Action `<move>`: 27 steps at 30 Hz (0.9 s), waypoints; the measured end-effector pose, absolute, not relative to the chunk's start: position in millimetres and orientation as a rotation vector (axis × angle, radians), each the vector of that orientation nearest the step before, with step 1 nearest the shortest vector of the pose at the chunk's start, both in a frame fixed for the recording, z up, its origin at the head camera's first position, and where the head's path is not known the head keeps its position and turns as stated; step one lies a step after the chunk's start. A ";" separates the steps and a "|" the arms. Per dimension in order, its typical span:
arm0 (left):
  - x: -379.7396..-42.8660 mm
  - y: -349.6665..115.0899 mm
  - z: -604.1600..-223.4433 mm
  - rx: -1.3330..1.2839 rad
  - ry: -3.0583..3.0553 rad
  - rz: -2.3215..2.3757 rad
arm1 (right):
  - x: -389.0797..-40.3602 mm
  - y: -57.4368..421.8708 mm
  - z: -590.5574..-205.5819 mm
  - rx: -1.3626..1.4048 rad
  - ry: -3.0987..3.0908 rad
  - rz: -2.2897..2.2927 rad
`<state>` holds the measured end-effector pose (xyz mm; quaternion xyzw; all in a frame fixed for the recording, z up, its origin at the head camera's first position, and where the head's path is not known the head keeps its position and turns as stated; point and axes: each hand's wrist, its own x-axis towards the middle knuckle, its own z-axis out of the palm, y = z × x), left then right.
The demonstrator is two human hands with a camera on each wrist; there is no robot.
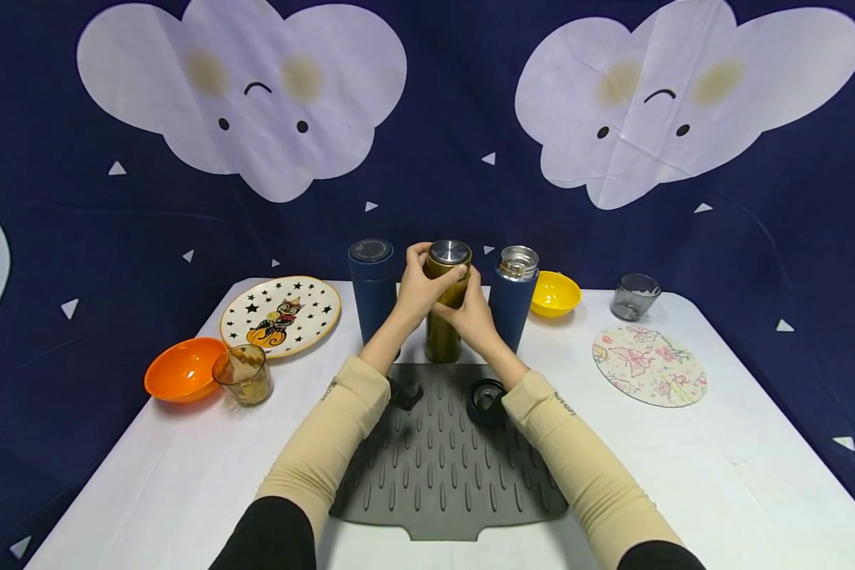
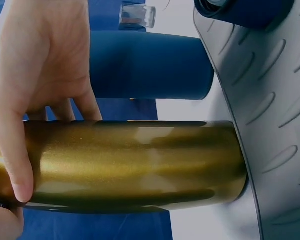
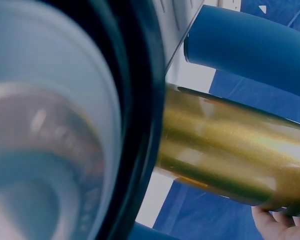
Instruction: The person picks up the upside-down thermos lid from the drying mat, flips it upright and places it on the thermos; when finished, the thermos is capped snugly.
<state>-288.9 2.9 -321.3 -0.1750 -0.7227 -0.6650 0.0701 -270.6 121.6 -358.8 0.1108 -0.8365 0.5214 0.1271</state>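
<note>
2 hands [image 1: 420, 290] [image 1: 474, 318] grip the upright gold flask [image 1: 442, 339] between 2 blue flasks [image 1: 373, 291] [image 1: 511, 310].

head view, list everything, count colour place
gold bottle: 1, gold, centre
dark-topped bottle: 1, blue, centre left
silver-necked bottle: 1, blue, centre right
mat: 1, grey, front
lid: 1, black, mat's right
dark piece: 1, black, mat's left
plate: 1, cream, back left
orange bowl: 1, orange, left
amber glass: 1, amber, left
yellow bowl: 1, yellow, back
grey glass: 1, grey, back right
floral disc: 1, pale, right
table: 1, white, underneath
backdrop: 1, navy, behind
clouds: 3, pale, backdrop
triangles: several, white, backdrop
sleeves: 2, beige-black, front
left hand: 1, bare, gripping gold bottle
right hand: 1, bare, gripping gold bottle
</note>
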 end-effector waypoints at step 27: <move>-287.6 6.8 -320.8 -0.479 -2.270 -1.819 | -270.1 122.7 -357.9 0.315 -2.453 1.530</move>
